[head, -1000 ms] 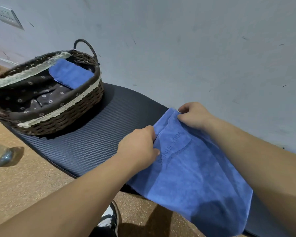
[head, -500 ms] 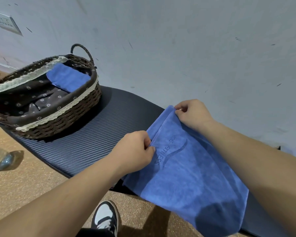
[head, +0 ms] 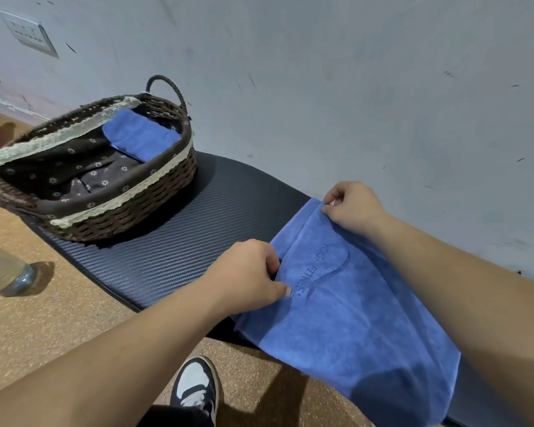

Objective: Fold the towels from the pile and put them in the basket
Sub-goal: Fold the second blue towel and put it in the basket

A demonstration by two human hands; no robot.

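Centrally, a blue towel (head: 352, 309) on the mat (head: 179, 251) is pinched at its far corners by the left hand (head: 247, 278) and right hand (head: 352, 208); another, seemingly folded, lies in the basket (head: 121, 211) upper left.

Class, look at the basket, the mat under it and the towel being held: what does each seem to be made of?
Basket: dark woven wicker, perhaps rattan, with flowered fabric lining and lace trim.
Mat: dark, ribbed, matte; probably foam.
Towel: blue, soft short nap, likely microfibre, pinched by left hand and right hand.
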